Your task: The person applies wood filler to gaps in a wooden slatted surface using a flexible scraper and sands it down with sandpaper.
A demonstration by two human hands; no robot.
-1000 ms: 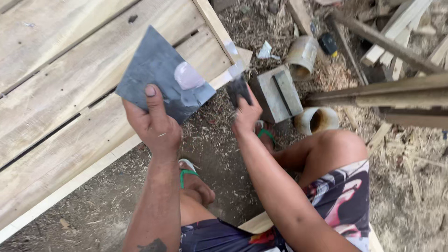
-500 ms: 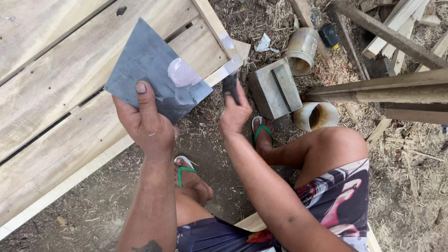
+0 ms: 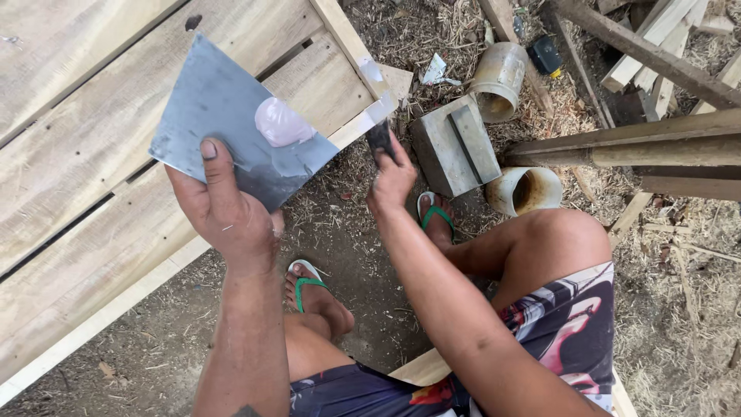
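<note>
Counting two hands (image 3: pixel 231 220), one plate (image 3: pixel 224 116), one scraper (image 3: pixel 380 139)

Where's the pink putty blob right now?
In the head view, upper left of centre, the pink putty sits on the grey metal sheet held up by the left hand, above the wooden panel.

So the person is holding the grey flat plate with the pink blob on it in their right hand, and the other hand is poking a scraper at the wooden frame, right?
Not quite. The head view shows the grey plate with the pink blob held in the left hand, not the right. It is the right hand that presses the scraper against the edge of the wooden frame.
</note>
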